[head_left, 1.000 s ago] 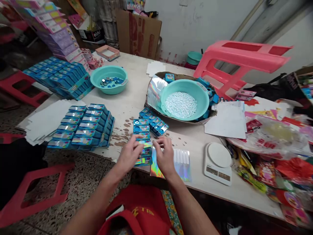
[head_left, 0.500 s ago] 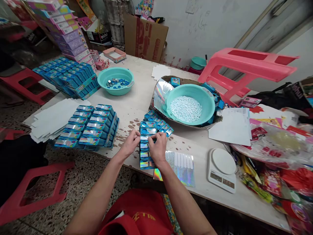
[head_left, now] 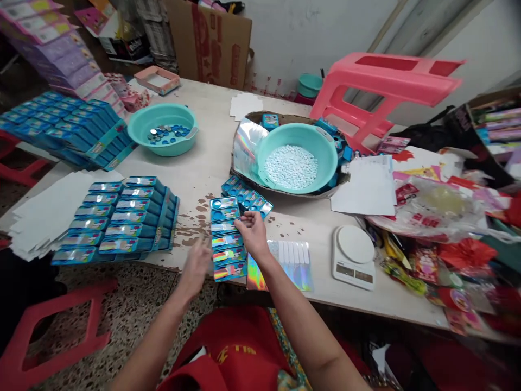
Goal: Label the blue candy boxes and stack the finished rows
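Observation:
A row of small blue cases [head_left: 224, 227] lies in front of me near the table's front edge; several have shiny strips on top. My right hand [head_left: 253, 233] is at the row's right side, fingers bent, thumb and fingertips against the end of one case. My left hand [head_left: 198, 264] is just left of the row, smeared by motion, so its fingers do not show clearly. More blue cases [head_left: 246, 194] lie behind the row. Right of it rests a holographic sticker sheet [head_left: 299, 274] with several pale strips, partly behind my right forearm.
Blue cases in trays [head_left: 134, 217] stand at left, beside white card sheets [head_left: 49, 206]. One teal basin [head_left: 138, 122] holds blue and silvery pieces; another teal basin [head_left: 301, 187] holds white pellets. A kitchen scale [head_left: 353, 258] and plastic bags [head_left: 431, 203] lie right. A pink stool [head_left: 391, 76] stands behind.
My left hand has come away from the case toward the lower left. My right hand stays at the row's right side. The whole view has shifted.

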### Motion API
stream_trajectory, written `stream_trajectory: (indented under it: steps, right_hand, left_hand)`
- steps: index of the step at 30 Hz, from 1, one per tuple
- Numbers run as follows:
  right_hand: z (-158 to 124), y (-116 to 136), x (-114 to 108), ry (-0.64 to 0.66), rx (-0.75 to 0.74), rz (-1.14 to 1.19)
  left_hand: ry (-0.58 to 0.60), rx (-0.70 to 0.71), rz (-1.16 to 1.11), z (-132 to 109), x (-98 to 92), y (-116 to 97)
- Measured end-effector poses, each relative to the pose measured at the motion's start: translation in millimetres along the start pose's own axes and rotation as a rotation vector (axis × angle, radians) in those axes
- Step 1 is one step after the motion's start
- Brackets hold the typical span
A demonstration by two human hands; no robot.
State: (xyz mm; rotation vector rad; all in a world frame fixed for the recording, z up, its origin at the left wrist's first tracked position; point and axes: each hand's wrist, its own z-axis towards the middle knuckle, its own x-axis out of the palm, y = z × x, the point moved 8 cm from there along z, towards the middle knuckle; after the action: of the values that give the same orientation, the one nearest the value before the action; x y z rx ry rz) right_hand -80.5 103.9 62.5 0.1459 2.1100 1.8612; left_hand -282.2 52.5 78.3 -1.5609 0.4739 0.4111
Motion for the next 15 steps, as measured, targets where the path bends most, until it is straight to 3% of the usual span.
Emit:
stream_trajectory:
  steps: [2,3,4,6,7,8,10,12,15]
  right_hand:
    - [-3.7,-26.0,-28.2,-0.019,0.031,0.102]
    - [-6.3,-40.9,-48.4,-0.062,0.026,0.075]
    - [-9.0,-56.2,-70.6,-0.116,0.011,-0.006]
    - [-12.5,-85.6,-109.1,-0.176,-0.027,-0.225]
    - [-12.0,-99.8,-121.4,-0.156,-0.039,-0.319]
    - [-10.2,-113.0,-129.4,-0.115,-0.051,-0.405]
    - [-4.8,-134.6,-133.8,-0.003,-0.081,-0.555]
    - [-0.5,-148.7,-130.5,0.09,-0.122,-0.679]
    - [0.8,-159.6,-123.9,0.164,-0.169,-0.756]
  left_hand:
    - [-0.172,0.084,0.09,-20.8,-20.9,-10.2]
    - [-0.203,0.174,0.088,-32.3,-23.4,-22.6]
    - [-0.128,0.272,0.064,-42.7,-13.6,-37.6]
    - [0.234,0.43,-0.014,-62.6,37.0,-69.5]
    - [0.419,0.426,-0.034,-69.4,70.2,-79.1]
    - [0.531,0.378,-0.028,-70.2,102.7,-83.4]
    - [0.527,0.339,0.096,-54.1,159.5,-84.4]
    - [0.43,0.26,0.357,-24.3,206.8,-66.6]
    - [0.318,0.118,0.674,14.6,247.0,-29.4]
